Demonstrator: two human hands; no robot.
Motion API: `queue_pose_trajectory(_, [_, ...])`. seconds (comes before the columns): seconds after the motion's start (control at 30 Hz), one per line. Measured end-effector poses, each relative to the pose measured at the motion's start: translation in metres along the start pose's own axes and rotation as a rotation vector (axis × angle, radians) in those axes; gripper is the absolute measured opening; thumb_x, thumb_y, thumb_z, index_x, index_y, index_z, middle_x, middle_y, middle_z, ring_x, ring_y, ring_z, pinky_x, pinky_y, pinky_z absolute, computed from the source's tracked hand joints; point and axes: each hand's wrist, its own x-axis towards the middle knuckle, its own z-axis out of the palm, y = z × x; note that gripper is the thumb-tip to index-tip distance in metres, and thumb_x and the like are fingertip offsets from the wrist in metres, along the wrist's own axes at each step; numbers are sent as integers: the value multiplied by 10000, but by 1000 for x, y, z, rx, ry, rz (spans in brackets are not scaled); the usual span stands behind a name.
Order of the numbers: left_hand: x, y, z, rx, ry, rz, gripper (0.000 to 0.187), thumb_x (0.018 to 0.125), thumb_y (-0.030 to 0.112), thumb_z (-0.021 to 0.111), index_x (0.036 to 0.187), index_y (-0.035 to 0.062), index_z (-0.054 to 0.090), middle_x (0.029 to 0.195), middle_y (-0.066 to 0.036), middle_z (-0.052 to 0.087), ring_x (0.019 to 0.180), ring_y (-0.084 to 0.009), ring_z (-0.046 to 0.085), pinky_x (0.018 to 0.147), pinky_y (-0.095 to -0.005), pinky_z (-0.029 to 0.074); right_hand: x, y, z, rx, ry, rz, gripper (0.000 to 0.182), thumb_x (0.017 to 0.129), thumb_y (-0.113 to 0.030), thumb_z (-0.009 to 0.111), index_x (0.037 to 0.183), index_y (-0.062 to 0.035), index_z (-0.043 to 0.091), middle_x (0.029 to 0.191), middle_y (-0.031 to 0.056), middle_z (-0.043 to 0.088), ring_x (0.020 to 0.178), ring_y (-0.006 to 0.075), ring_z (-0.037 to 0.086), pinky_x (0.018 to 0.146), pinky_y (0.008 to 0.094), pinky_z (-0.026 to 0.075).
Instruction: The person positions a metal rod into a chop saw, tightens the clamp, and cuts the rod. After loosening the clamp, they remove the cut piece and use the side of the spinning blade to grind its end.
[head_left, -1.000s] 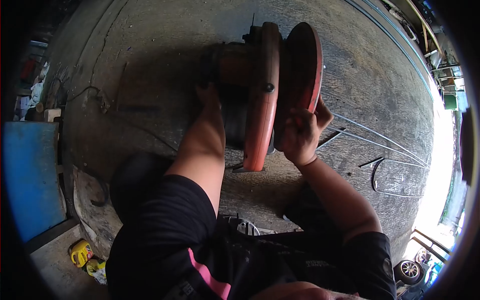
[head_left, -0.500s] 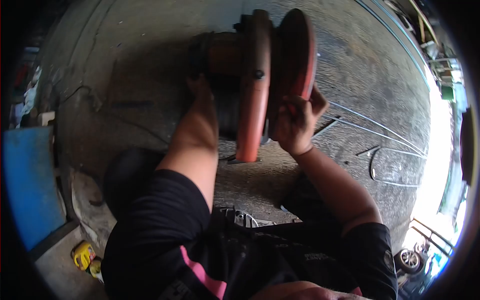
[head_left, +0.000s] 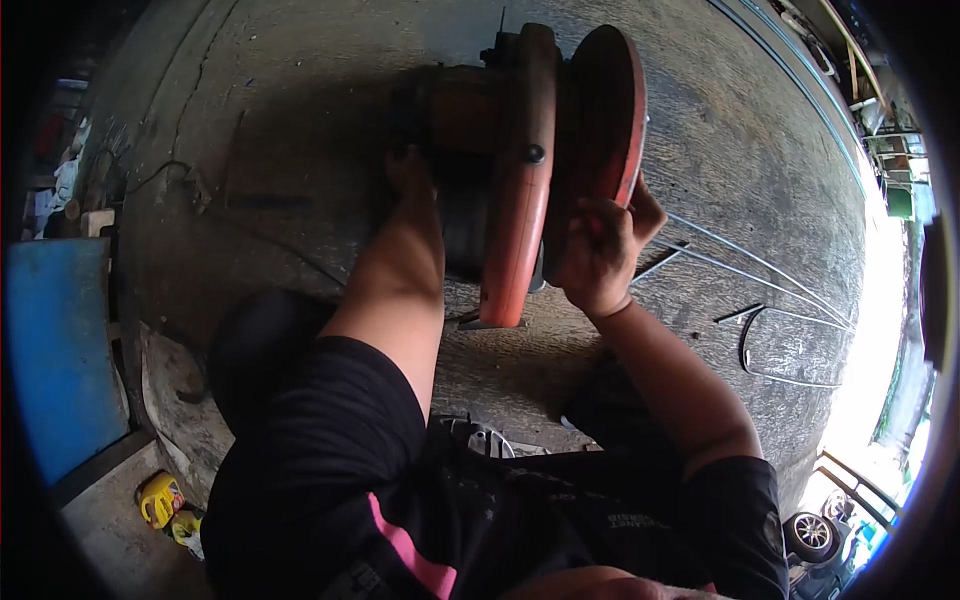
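In front of me is a machine that looks like a cut-off saw, with a curved orange guard [head_left: 518, 215], a dark motor housing [head_left: 462, 115] on the left and a large red-rimmed disc [head_left: 622, 110] on the right. My right hand [head_left: 598, 250] is closed at the lower edge of the disc, its fingers bent around the rim. At the far left end of the motor, my left hand [head_left: 410, 172] holds the housing; deep shadow and the machine hide most of its fingers. The underside of the machine is too dark to make out.
Thin metal rods [head_left: 760, 262] lie on the worn floor [head_left: 740, 170] to the right, beside a bent strip [head_left: 745, 345]. A blue panel [head_left: 65, 350] stands at left, with a yellow container [head_left: 160, 498] below it. A wheel [head_left: 812, 535] shows at lower right.
The machine and both hands appear slightly farther right and lower in view, and the disc looks turned a little more toward me. Both hands keep their places on it.
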Motion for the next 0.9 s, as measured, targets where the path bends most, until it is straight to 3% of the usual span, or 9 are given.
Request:
queue_pose_trajectory(0.13, [-11, 8, 6, 46, 80, -45, 457, 834, 69, 619, 1272, 27, 497, 1189, -135, 590, 1014, -235, 582, 875, -377, 466, 0, 1, -1, 9, -8, -9, 236, 724, -4, 616, 945, -86, 610, 1323, 249, 338, 1210, 375, 354, 997, 428, 335])
queue_pose_trajectory(0.2, [-21, 14, 8, -4, 62, 44, 432, 835, 59, 616, 1252, 45, 502, 1135, -119, 601, 945, -232, 591, 812, -375, 486, 0, 0, 0, 5, -6, -9, 243, 720, -5, 614, 949, -85, 609, 1319, 250, 344, 1210, 375, 355, 999, 432, 331])
queue_pose_trajectory(0.37, [-39, 33, 12, -42, 90, 3, 373, 834, 47, 610, 1193, 63, 511, 1038, -90, 598, 852, -215, 577, 736, -366, 492, -1, 0, 1, -3, 8, -16, 265, 703, -9, 612, 957, -84, 610, 1303, 252, 361, 1210, 375, 357, 1002, 442, 323])
queue_pose_trajectory(0.43, [-8, 3, 7, -68, 82, -22, 353, 832, 39, 607, 1172, 67, 514, 1012, -81, 594, 831, -204, 570, 718, -361, 490, -1, 1, 1, 0, 9, -24, 270, 699, -13, 615, 959, -85, 611, 1299, 255, 359, 1212, 376, 356, 1000, 444, 322])
queue_pose_trajectory(0.5, [29, -31, -5, 136, -63, -65, 354, 829, 34, 607, 1169, 68, 515, 1010, -78, 599, 821, -201, 577, 708, -360, 491, 0, 0, 0, -9, 0, -20, 270, 699, -15, 615, 959, -84, 611, 1296, 255, 358, 1213, 377, 356, 1000, 445, 322])
queue_pose_trajectory(0.53, [19, -19, -4, 206, -112, -78, 354, 828, 32, 608, 1168, 68, 515, 1009, -76, 600, 817, -200, 579, 704, -360, 491, 0, 0, -1, -19, -9, -18, 269, 699, -17, 615, 959, -84, 611, 1292, 256, 358, 1214, 379, 356, 999, 446, 321])
queue_pose_trajectory(0.67, [-51, 48, 17, 46, 88, 33, 359, 825, 27, 606, 1170, 61, 515, 996, -85, 607, 794, -202, 595, 669, -344, 498, 0, -1, -2, -15, -18, -14, 271, 699, -13, 614, 961, -85, 612, 1284, 252, 360, 1211, 380, 361, 999, 447, 322])
queue_pose_trajectory(0.9, [-46, 41, 15, -9, 80, 54, 370, 808, 6, 610, 1164, 56, 524, 1015, -94, 608, 831, -208, 597, 692, -336, 503, -2, -2, -1, -41, -17, 28, 272, 697, -6, 624, 955, -93, 612, 1271, 246, 367, 1208, 382, 371, 993, 448, 329])
